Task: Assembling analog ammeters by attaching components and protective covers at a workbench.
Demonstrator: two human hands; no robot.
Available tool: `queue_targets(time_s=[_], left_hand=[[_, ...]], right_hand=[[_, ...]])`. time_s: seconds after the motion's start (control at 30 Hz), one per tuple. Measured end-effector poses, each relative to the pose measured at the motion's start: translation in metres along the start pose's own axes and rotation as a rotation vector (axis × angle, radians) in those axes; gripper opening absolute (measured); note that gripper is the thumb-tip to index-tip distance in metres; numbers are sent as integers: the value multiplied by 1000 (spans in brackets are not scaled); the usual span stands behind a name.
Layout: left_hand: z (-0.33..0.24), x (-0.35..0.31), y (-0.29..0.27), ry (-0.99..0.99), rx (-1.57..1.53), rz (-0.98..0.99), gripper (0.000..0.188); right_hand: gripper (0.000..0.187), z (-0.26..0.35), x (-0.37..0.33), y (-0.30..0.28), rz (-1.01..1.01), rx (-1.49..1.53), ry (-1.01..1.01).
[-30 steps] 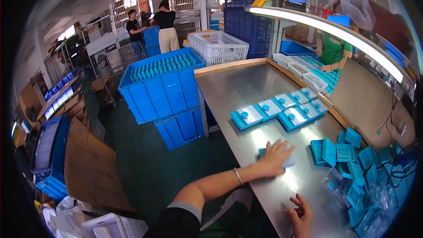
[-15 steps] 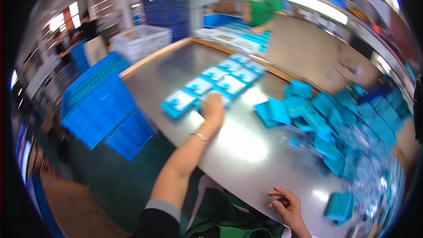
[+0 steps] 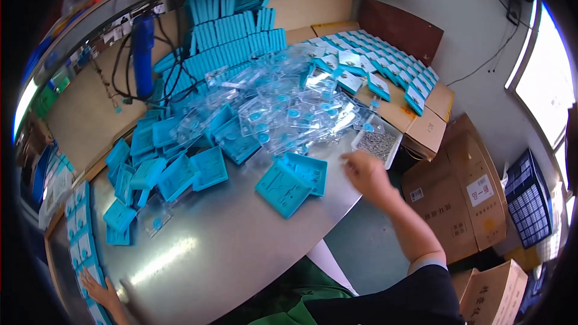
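Note:
At the lower left, my left hand (image 3: 101, 292) rests with its fingers spread against a row of teal cases with clear and white tops (image 3: 84, 244). My right hand (image 3: 365, 171) is at the table's right edge, its fingers curled in a pinch. It is beside a white tray (image 3: 394, 155) of small metal pieces (image 3: 376, 143); whatever the fingertips hold is too small to make out. Two empty teal shells (image 3: 284, 189) lie overlapped on the metal table (image 3: 229, 253), left of my right hand.
Clear plastic covers with teal discs (image 3: 295, 114) are heaped mid-table. Loose teal shells (image 3: 177, 177) lie left of them; stacked shells (image 3: 223, 36) stand behind. Cases with white faces (image 3: 379, 63) sit in rows on cartons (image 3: 430, 120). A blue tool (image 3: 142, 54) hangs among black cables.
The view has swung right, bringing the covers, stacks and tray into sight. My right hand has gone from the table's near edge to beside the tray. My left hand stays at the row of cases.

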State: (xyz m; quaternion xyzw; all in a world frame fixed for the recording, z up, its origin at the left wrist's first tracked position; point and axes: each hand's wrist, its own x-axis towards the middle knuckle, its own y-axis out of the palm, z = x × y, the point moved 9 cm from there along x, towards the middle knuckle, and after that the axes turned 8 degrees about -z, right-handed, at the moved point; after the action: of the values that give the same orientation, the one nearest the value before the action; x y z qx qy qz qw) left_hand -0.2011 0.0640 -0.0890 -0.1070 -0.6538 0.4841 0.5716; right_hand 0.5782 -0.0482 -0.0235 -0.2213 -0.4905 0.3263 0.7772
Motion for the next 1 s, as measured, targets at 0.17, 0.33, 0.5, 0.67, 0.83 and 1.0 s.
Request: queue_targets(time_s=[0.17, 0.33, 0.5, 0.67, 0.83, 1.0], left_hand=[[-73, -32, -34, 343, -643, -235, 62], [-111, -70, -91, 358, -715, 3, 53], [-134, -87, -138, 449, -517, 136, 51], [-128, -106, -135, 341, -855, 72, 41], [-208, -135, -184, 373, -1145, 261, 34], [-326, -198, -189, -338, -2468, 1534, 52]], right_hand=[[21, -170, 50, -69, -303, -320, 148], [35, -230, 99, -39, -89, -544, 288], [43, -292, 117, -13, 60, -493, 416], [34, -240, 127, -18, -18, -923, -194], [41, -39, 99, -43, -307, -41, -190], [48, 173, -29, 54, 192, 491, -787]])
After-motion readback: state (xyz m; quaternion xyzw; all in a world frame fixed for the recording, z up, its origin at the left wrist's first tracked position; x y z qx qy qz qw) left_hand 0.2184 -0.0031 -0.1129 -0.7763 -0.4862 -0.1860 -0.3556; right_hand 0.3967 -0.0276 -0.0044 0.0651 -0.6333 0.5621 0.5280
